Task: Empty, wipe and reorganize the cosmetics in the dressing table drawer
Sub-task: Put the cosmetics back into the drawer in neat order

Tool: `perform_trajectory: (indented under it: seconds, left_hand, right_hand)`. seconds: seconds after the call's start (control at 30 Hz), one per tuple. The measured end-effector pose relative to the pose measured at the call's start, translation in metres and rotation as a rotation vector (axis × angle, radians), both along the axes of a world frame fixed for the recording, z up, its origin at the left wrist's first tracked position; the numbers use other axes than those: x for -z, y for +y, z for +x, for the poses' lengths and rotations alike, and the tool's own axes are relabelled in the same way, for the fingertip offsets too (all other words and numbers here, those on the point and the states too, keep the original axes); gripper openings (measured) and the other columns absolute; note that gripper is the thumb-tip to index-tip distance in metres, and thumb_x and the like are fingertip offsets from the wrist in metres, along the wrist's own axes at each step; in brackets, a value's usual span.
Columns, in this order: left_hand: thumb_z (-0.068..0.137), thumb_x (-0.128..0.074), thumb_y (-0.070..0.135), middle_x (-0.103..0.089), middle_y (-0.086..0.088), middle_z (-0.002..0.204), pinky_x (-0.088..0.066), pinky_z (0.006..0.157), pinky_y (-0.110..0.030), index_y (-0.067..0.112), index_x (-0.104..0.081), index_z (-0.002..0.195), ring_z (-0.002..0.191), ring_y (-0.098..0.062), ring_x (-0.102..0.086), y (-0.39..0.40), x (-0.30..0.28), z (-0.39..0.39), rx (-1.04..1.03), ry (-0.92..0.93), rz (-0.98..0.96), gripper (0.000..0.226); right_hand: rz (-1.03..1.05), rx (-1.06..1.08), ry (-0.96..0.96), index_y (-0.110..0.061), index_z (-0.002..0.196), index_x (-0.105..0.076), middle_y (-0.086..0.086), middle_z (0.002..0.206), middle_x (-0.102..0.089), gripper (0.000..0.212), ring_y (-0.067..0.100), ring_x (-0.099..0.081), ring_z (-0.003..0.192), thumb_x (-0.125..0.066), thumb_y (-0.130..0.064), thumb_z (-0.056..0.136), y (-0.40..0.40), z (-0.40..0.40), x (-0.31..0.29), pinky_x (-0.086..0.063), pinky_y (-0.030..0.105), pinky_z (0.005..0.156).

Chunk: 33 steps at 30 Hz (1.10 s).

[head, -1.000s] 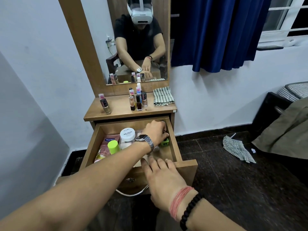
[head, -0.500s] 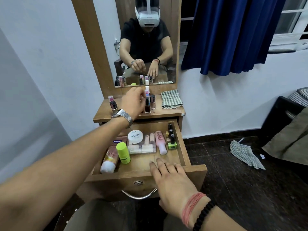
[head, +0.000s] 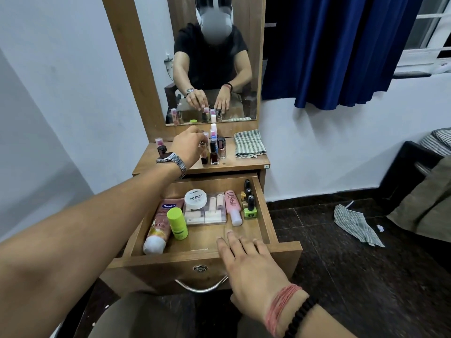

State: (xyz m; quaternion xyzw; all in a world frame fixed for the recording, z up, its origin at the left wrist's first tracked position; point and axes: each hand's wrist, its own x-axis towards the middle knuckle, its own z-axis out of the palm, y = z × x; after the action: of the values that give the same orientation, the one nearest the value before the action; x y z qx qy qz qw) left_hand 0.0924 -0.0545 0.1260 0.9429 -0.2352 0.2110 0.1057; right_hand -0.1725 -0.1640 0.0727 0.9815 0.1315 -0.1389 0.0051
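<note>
The open wooden drawer point(head: 280, 248) holds a pink Vaseline tube point(head: 159, 223), a lime green stick point(head: 177, 223), a white nail polish remover jar point(head: 195, 199), a clear box point(head: 212, 213), a pink bottle point(head: 232, 206) and several green nail polish bottles point(head: 250, 208). My left hand point(head: 188, 147), with a wristwatch, is over the dressing table top point(head: 244, 165) and pinches the cap of a small nail polish bottle point(head: 204, 156) that stands among other small bottles point(head: 218, 148). My right hand point(head: 246, 262) rests flat on the drawer's front edge, fingers straight.
A folded striped cloth point(head: 249, 143) lies on the right of the table top and two small bottles point(head: 161, 147) stand at its left. The mirror point(head: 214, 69) is behind them. A blue curtain point(head: 341, 50) hangs at right; another striped cloth point(head: 356, 224) lies on the dark floor.
My left hand lifted out of the drawer's back right corner and went up to the table top with a small bottle. My right hand stayed on the drawer front.
</note>
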Motion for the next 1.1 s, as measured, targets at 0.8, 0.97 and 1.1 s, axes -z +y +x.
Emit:
perform_trajectory:
  seconds: [0.8,0.97,1.1]
  left_hand:
    - [0.084,-0.067,0.023,-0.059,-0.001,0.109,-0.047,0.073,-0.033,0.017,-0.065,0.099,0.093,-0.019,-0.058,0.025,-0.012,-0.057,0.09,-0.063,-0.049,0.016]
    - [0.084,-0.065,0.027,-0.068,0.004,0.089,-0.05,0.072,-0.035,0.021,-0.062,0.094,0.085,-0.016,-0.063,0.032,0.0,-0.084,0.148,-0.04,0.006,0.012]
    - [0.08,-0.066,0.023,-0.057,0.01,0.08,-0.049,0.064,-0.029,0.021,-0.061,0.091,0.078,-0.014,-0.06,0.036,0.016,-0.096,0.211,0.033,-0.005,0.012]
  right_hand:
    - [-0.011,-0.006,-0.01,-0.012,0.153,0.009,0.015,0.161,0.007,0.094,0.032,-0.008,0.146,-0.06,-0.022,0.089,0.001,0.001,0.004,-0.008,0.047,0.119]
    - [0.102,-0.035,0.013,-0.017,0.154,0.001,0.009,0.162,-0.001,0.088,0.026,-0.011,0.148,-0.058,-0.033,0.09,-0.01,0.007,0.002,-0.009,0.043,0.119]
    - [0.214,-0.016,0.062,-0.018,0.155,-0.004,0.004,0.162,-0.009,0.086,0.02,-0.013,0.148,-0.055,-0.045,0.091,-0.027,0.016,-0.004,-0.009,0.04,0.118]
